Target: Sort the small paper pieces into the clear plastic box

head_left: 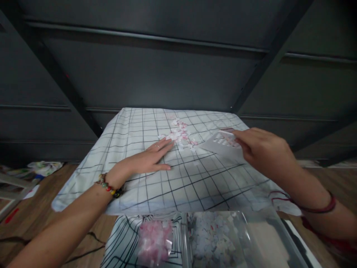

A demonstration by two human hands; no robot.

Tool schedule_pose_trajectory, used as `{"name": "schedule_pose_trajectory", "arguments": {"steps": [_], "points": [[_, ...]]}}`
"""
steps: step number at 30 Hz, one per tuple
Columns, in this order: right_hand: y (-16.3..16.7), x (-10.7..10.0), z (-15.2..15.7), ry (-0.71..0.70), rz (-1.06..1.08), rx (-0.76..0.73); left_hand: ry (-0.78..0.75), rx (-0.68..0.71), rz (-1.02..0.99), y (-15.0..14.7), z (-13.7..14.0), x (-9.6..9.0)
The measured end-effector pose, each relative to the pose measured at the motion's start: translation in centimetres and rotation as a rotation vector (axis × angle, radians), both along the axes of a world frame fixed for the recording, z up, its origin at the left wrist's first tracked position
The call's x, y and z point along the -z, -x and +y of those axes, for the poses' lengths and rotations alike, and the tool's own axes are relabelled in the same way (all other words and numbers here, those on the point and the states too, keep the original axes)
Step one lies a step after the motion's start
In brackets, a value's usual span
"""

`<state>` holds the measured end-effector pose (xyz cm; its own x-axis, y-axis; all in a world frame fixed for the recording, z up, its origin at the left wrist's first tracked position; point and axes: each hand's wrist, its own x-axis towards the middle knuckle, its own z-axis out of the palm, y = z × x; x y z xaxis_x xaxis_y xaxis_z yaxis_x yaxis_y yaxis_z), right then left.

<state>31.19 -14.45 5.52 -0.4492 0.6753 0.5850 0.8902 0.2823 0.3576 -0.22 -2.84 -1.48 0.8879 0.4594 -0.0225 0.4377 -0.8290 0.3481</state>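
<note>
My left hand (157, 154) lies flat on the checked white cloth (150, 190), fingers stretched out and spread. Its fingertips touch a loose pile of small white and pink paper-like bits (180, 134). To the right, my right hand (262, 147) is closed on the edge of a small pale, see-through plastic bag (220, 146), pinching it between thumb and fingers. White and pink bits show in or behind the bag near its top. The bag tilts low over the cloth, with its pointed left end close to the pile. My other right fingers are partly hidden.
At the near edge stand a clear plastic box (213, 238) of pale bits, a clear lidded container (267, 242) and a bag of pink pieces (156, 242). A dark panelled wall (156, 70) rises behind the table. A pale wooden frame (13, 193) stands on the floor at left.
</note>
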Motion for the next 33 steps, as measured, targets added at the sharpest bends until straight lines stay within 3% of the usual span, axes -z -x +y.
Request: {"name": "schedule_pose_trajectory", "arguments": {"steps": [8,14,18,24,29,33], "points": [[1.4,0.3,2.5,0.007,-0.023,-0.018,0.000,0.047,-0.002,0.3,0.2,0.5],[1.4,-0.2,1.6,0.053,-0.069,-0.044,-0.014,0.059,0.011,0.3,-0.2,0.4],[0.9,-0.5,1.2,-0.002,-0.019,-0.130,-0.016,0.074,0.008,0.2,-0.3,0.4],[0.5,0.2,2.4,0.037,-0.054,-0.107,-0.011,0.076,0.017,0.3,-0.3,0.3],[0.5,0.4,1.9,0.043,0.048,-0.155,-0.029,0.077,0.015,0.4,-0.4,0.2],[0.5,0.3,2.1,-0.029,0.028,-0.169,-0.059,0.105,-0.023,0.4,-0.5,0.2]]}}
